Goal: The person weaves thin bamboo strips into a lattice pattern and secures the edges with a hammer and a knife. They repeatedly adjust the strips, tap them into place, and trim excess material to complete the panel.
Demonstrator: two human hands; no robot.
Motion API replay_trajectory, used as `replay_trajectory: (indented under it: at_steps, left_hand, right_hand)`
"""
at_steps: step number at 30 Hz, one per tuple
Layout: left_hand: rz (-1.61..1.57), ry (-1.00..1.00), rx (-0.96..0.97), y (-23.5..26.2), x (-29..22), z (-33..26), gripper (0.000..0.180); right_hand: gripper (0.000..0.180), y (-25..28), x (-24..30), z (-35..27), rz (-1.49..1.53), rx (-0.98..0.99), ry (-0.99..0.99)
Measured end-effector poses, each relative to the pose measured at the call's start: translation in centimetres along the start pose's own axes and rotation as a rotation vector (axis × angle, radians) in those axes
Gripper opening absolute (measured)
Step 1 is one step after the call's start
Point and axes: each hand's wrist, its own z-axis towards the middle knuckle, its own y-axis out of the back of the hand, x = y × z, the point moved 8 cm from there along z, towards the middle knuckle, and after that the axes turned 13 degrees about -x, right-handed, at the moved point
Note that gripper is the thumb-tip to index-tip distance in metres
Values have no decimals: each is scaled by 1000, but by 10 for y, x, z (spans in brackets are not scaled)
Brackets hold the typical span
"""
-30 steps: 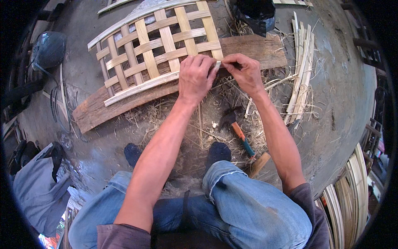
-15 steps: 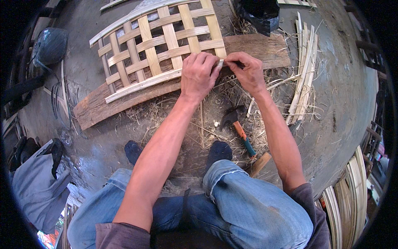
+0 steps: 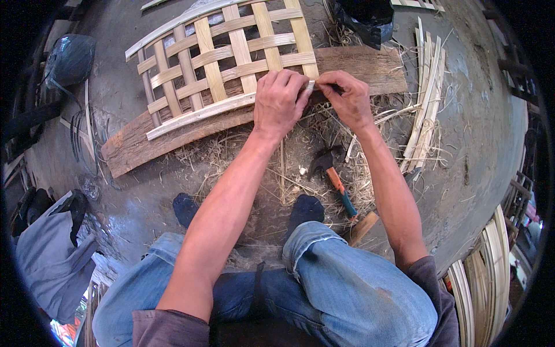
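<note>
A lattice panel of woven pale bamboo strips (image 3: 238,46) rests across a worn wooden plank (image 3: 130,151) on the floor. My left hand (image 3: 280,101) is closed around the right end of the near edge strip (image 3: 202,111). At that same corner, just right of the left hand, my right hand (image 3: 347,99) has thumb and forefinger pinched together. Whatever sits between those fingertips is too small to make out. A claw hammer (image 3: 340,191) with an orange and dark green handle lies on the floor below the right hand.
Loose bamboo strips (image 3: 426,101) lie in a bundle on the right, with curled shavings (image 3: 370,165) around them. A black plastic bag (image 3: 365,23) stands beyond the plank. Close to my feet is a wooden stick (image 3: 363,228). A grey cloth (image 3: 55,260) hangs at the left.
Both hands stay at the panel's corner, with only a very slight shift of the right hand. The panel and hammer look the same apart from a small movement of the whole view.
</note>
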Motion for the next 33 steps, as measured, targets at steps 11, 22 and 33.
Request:
replay_trajectory:
  at_steps: [11,22,33]
  left_hand:
    - [-18,92,-156,4,-3,-2,36]
    - [-34,149,-231,-2,-5,-7,36]
    - [-28,169,-243,-3,-6,-2,27]
  right_hand:
    - [18,1,-2,-3,48,-1,26]
    - [17,2,2,-5,8,-23,74]
    - [24,10,2,-4,78,-69,-20]
